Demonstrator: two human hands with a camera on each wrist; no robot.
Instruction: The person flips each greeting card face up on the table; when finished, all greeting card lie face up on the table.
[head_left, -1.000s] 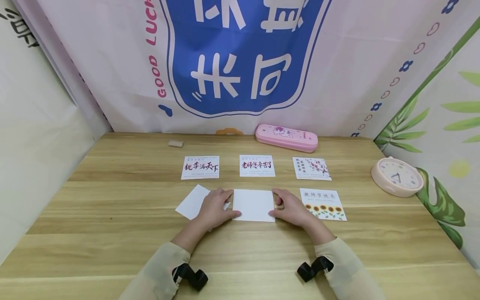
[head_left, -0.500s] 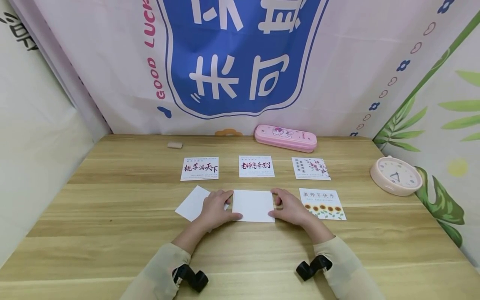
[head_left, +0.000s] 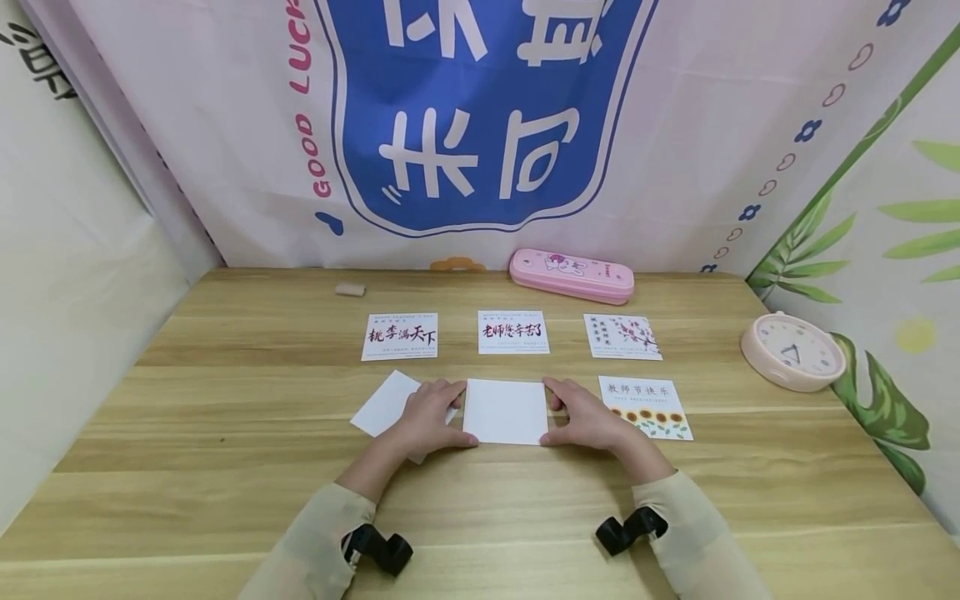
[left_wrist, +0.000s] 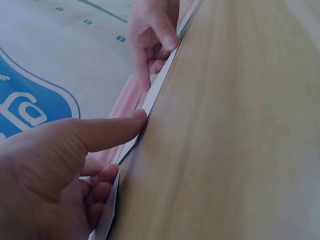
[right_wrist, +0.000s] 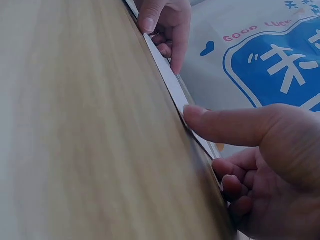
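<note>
A blank white card point(head_left: 506, 412) lies flat on the wooden table between the two hands. My left hand point(head_left: 429, 419) holds its left side, thumb at the near corner and forefinger at the far corner. On the opposite side, my right hand point(head_left: 588, 419) holds the card the same way. In both wrist views the remaining fingers are curled in at the card's ends. Another blank card point(head_left: 384, 404) lies askew, partly hidden beneath the left hand. Beside the right hand is a sunflower card point(head_left: 656, 396), its near-left part covered by that hand.
Behind are three printed cards in a row: left point(head_left: 400, 337), middle point(head_left: 513, 332) and right point(head_left: 622, 337). Farther back sit a pink pencil case point(head_left: 572, 276) and a small tan block point(head_left: 350, 289). A round pink clock point(head_left: 793, 352) stands at the table's right edge.
Both thumbs have shifted slightly toward the card's near corners, and the card has slid very slightly left. The other cards have stayed where they were.
</note>
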